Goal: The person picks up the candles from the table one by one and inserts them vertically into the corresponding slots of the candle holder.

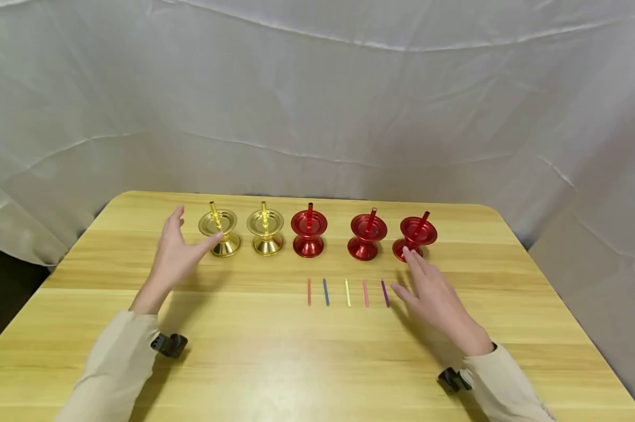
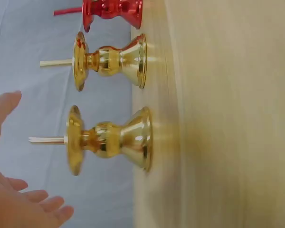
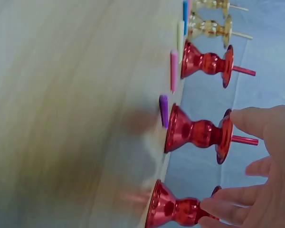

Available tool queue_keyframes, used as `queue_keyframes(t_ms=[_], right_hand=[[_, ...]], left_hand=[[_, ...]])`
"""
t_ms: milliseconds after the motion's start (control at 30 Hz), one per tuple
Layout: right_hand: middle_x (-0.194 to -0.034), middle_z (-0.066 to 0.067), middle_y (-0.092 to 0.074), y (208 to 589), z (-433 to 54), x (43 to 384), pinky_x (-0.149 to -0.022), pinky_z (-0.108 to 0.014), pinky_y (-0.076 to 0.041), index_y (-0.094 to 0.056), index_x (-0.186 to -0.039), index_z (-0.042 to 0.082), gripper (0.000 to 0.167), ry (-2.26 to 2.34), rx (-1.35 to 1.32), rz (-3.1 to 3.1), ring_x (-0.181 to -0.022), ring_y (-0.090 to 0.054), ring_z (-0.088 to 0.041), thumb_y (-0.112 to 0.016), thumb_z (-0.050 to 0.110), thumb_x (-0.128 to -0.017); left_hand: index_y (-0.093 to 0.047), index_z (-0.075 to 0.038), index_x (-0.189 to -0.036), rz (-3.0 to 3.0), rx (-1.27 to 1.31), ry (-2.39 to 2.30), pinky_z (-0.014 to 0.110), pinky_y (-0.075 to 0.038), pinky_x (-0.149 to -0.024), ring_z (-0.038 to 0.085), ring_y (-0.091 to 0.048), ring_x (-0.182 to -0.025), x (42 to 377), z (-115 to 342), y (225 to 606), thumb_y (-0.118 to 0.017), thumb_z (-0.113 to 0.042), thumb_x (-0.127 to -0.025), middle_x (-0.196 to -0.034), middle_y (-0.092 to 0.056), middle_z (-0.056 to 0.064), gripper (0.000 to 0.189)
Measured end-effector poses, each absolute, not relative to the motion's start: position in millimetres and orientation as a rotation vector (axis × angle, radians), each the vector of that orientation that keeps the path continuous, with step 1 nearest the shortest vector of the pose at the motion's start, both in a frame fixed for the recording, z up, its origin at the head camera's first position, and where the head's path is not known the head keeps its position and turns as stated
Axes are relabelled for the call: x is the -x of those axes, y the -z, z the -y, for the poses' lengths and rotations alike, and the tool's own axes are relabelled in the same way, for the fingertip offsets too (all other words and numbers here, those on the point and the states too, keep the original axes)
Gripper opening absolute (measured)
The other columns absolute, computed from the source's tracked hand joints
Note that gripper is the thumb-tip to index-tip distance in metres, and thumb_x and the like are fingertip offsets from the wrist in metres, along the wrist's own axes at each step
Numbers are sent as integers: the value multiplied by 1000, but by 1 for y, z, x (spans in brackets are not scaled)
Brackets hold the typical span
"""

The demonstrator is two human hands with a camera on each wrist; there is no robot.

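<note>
My left hand (image 1: 176,258) hovers by the leftmost gold candle holder (image 1: 226,243), fingers spread and holding nothing; in the left wrist view that gold holder (image 2: 109,139) stands just beyond the hand. My right hand (image 1: 437,296) is over the table near the rightmost red candle holder (image 1: 425,234), its thumb close to a thin purple candle (image 1: 385,293). In the right wrist view the right fingers (image 3: 237,204) overlap a red holder (image 3: 173,206). A second gold holder (image 1: 267,243) and two more red holders (image 1: 308,245) stand in the same row.
Nearer me than the holders lie thin candles: red (image 1: 309,292), blue (image 1: 325,292), pale yellow (image 1: 348,293) and pink (image 1: 366,293). The wooden table (image 1: 275,363) has rounded far corners. A light cloth (image 1: 317,105) hangs behind it.
</note>
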State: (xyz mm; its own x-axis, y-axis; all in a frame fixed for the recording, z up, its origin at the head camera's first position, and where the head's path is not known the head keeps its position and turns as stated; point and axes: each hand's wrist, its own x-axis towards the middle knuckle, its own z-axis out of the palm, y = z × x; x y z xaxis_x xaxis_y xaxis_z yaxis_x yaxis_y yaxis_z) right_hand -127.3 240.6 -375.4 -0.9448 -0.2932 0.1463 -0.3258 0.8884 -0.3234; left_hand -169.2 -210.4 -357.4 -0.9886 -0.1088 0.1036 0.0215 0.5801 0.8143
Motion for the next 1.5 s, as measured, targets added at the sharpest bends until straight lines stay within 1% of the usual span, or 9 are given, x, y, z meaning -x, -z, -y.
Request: queue_keyframes(t_ms=[233,400,533,667,800,967,1167,1333,1500], right_hand=[[-133,-33,-48,374,-240,125,-96,-58,-43,-35,-143,-10,59,-1012,-355,2965,-117,-50,-47,-61,17,-96],[-117,-23,-62,377,-243,128,-88,-46,-52,-47,-134,-10,46,-1224,-249,2945,-104,-61,-37,-59,14,-97],[-110,-19,-64,382,-243,130,-84,-37,-54,-51,-129,-13,41,-1371,-202,2935,-99,-62,-31,-59,10,-96],[-107,-21,-65,387,-239,132,-79,-30,-55,-53,-125,-15,39,-1453,-172,2935,-95,-64,-29,-61,5,-93],[-98,-17,-68,394,-234,134,-70,-24,-53,-60,-116,-14,35,-1375,-128,2940,-86,-64,-25,-68,2,-86],[-87,-10,-69,400,-228,136,-65,-28,-54,-67,-105,-11,28,-1234,-99,2970,-80,-64,-22,-74,3,-82],[-79,0,-65,400,-221,142,-76,-39,-53,-71,-98,-4,26,-1016,-110,3038,-78,-61,-18,-78,12,-78],[-76,2,-64,402,-219,145,-74,-36,-51,-73,-95,-3,24,-949,-141,3050,-73,-56,-14,-79,11,-76],[-73,0,-65,402,-218,145,-65,-30,-46,-75,-90,0,12,-925,-212,3042,-66,-51,-12,-75,5,-79]], left_hand=[[13,-10,-153,2566,-170,1869,53,-18,-114,40,-9,-143,192,214,372,-70,-39,-88,-159,4,18,109],[15,-10,-153,2564,-181,1953,48,-15,-115,39,-11,-143,203,214,379,-71,-35,-88,-159,0,20,110],[13,-9,-153,2553,-179,1998,46,-14,-116,37,-11,-143,209,214,383,-73,-32,-87,-157,-1,24,111],[12,-7,-153,2563,-182,1991,46,-14,-116,37,-11,-143,212,213,386,-74,-28,-87,-156,-2,27,110],[9,-4,-153,2556,-183,2001,45,-19,-115,39,-19,-141,214,211,388,-75,-21,-86,-155,-9,29,108],[5,-2,-153,2542,-185,2015,45,-22,-114,40,-25,-139,214,211,391,-73,-17,-87,-153,-14,30,103],[1,0,-153,2510,-146,2021,44,-25,-113,39,-28,-137,214,213,395,-72,-16,-88,-152,-19,29,98],[-2,0,-153,2496,-114,2036,44,-26,-113,38,-29,-137,215,215,399,-70,-14,-90,-151,-22,27,94],[-4,-1,-153,2482,-112,2056,43,-25,-113,37,-28,-138,215,215,400,-70,-14,-90,-152,-22,26,92]])
